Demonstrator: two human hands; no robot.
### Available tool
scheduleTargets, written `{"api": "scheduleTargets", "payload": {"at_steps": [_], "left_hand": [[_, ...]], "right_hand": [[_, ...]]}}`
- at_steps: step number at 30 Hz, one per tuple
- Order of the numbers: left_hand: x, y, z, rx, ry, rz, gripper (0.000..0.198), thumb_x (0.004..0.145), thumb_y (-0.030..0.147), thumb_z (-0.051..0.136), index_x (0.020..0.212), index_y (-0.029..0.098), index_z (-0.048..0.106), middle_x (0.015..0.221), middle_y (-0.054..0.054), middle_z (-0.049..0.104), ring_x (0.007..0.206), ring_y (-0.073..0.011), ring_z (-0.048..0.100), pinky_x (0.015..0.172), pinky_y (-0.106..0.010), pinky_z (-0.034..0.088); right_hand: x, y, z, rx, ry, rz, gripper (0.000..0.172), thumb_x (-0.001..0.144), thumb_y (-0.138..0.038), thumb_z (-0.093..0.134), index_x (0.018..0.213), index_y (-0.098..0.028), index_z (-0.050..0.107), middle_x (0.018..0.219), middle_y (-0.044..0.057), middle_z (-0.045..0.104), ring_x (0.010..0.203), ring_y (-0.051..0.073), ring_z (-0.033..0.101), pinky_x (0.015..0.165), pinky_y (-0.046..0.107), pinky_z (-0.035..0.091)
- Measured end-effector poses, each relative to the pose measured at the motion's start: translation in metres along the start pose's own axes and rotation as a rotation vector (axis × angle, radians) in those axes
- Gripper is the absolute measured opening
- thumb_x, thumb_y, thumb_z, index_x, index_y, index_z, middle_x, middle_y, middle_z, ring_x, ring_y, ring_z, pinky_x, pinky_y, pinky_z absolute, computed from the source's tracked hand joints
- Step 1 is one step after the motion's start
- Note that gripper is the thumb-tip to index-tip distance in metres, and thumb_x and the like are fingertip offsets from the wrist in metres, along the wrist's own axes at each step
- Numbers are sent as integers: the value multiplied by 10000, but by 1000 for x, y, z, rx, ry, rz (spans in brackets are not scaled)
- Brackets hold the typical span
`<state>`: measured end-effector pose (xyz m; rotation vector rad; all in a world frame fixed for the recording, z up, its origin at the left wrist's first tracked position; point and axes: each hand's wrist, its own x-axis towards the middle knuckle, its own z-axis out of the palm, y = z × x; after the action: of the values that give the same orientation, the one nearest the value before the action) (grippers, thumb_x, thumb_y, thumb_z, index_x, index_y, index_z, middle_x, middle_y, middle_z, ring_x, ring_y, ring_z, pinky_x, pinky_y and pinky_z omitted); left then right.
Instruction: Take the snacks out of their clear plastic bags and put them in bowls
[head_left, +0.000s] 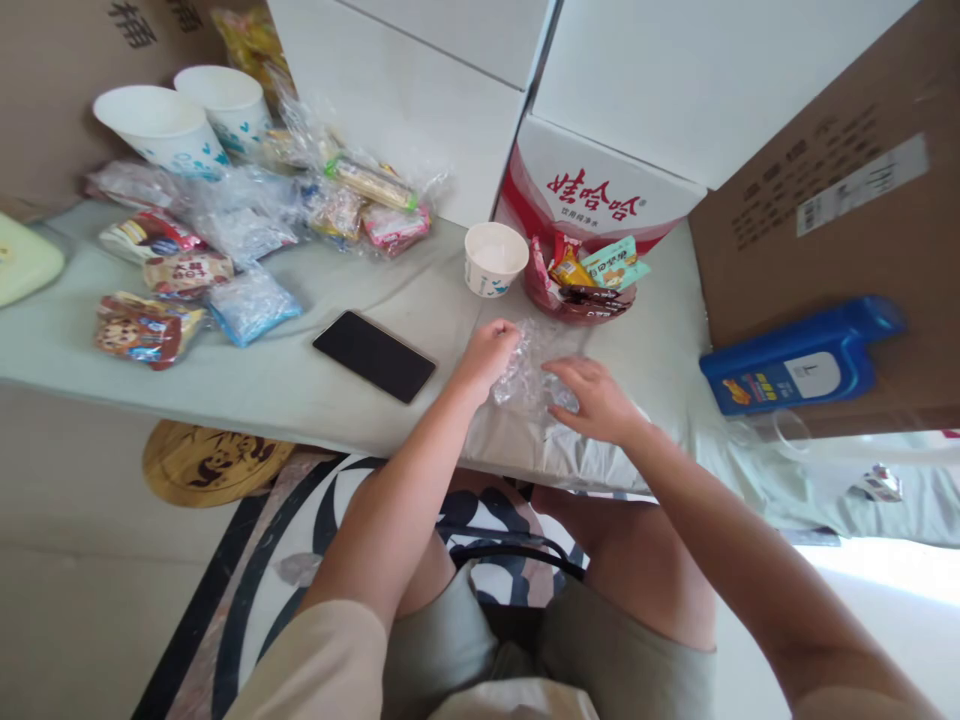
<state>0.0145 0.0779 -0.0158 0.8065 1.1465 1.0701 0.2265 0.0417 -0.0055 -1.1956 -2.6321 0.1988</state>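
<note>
Clear plastic [519, 378], all crinkly, is what both hands are at, lying on the pale cloth [660, 350] close to the near edge of the table. Left hand [489, 358] has its fingers curled in and clamped on the plastic's left side. Right hand [592, 400] is at the other side, thumb and fingers apart with a bit of plastic showing in the gap; can't tell if it's actually touching. The two hands aren't together, just near each other.

Right behind the left hand there's a small white cup [495, 262], upright, and just beside that a dark red bowl [581, 308] full of wrapped snacks [574, 272]. Behind the bowl is a red-and-white box [592, 190]. Black phone [375, 355] lies flat to the left of the left forearm, screen dark.

Further left it's a proper heap of packets [247, 225], with a blue one [255, 305] at the front and two big paper cups [161, 130] at the back. Way over right, a blue bottle [795, 360] sits by a brown carton [810, 220]. Below the table you get a round wooden panda board [214, 462] and a black-and-white rug [330, 530].
</note>
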Motion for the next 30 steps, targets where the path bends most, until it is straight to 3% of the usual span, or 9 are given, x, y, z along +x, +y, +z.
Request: {"api": "scheduleTargets", "payload": {"at_steps": [4,8,13,15,19,22,25,27,30], "left_hand": [[8,-11,-5,167,66,142,120,816,212,561,699,188,572,549,53,432,490,-91,383,493,-221,276],[16,-18,-9,451,122,206,125,843,244,568,904,180,656,684,12,559,623,-138,529,639,-268,422],[-2,-12,-7,859,286,522,414,801,287,676,1199,182,638,1250,-135,631,1210,-289,581,1050,-435,439],[-18,-12,-6,977,97,653,378,807,365,694,1142,190,673,1310,-132,627,1278,-304,555,1115,-465,403],[-40,-17,-11,1129,-250,581,321,736,391,767,986,196,717,1266,-117,692,1234,-314,602,1132,-493,409],[-37,-17,-20,1013,-245,515,102,802,296,657,838,206,689,1132,-96,750,1198,-281,636,1102,-467,445],[-27,-12,-28,731,-155,474,144,827,349,622,832,207,647,1011,-76,771,1104,-253,688,1032,-426,498],[-21,-10,-29,536,-115,445,208,816,409,644,849,206,614,927,-63,768,980,-232,722,933,-385,544],[-16,-9,-25,374,-89,362,261,797,441,665,867,215,554,783,-15,728,715,-171,713,671,-287,555]], "right_hand": [[-57,-8,21,-156,74,139,310,919,-261,565,1200,-199,681,961,103,722,974,283,664,1032,536,460],[-92,-21,24,-200,239,228,285,931,-272,588,1191,-234,698,1181,125,684,1143,292,627,1043,507,442],[-99,-23,34,-88,227,293,119,918,-301,601,933,-238,701,1264,99,686,1311,320,555,1104,535,379],[-94,-20,37,-21,201,301,115,920,-301,590,914,-240,687,1249,89,703,1307,322,564,1107,544,373],[-86,-14,39,129,157,344,307,919,-316,565,1209,-229,615,1236,107,718,1259,314,611,1129,563,360],[-85,-11,39,242,190,403,687,885,-383,604,1497,-199,353,1218,118,724,1230,307,636,1142,567,366],[-88,-7,40,321,188,411,881,822,-445,680,1550,-201,249,1218,116,724,1248,322,629,1157,589,357],[-90,-4,38,374,187,433,863,793,-444,713,1521,-202,319,1222,127,719,1227,326,642,1125,576,410],[-93,0,34,448,252,463,501,837,-389,674,1298,-225,572,1215,125,719,1160,299,680,1029,505,513]]}}
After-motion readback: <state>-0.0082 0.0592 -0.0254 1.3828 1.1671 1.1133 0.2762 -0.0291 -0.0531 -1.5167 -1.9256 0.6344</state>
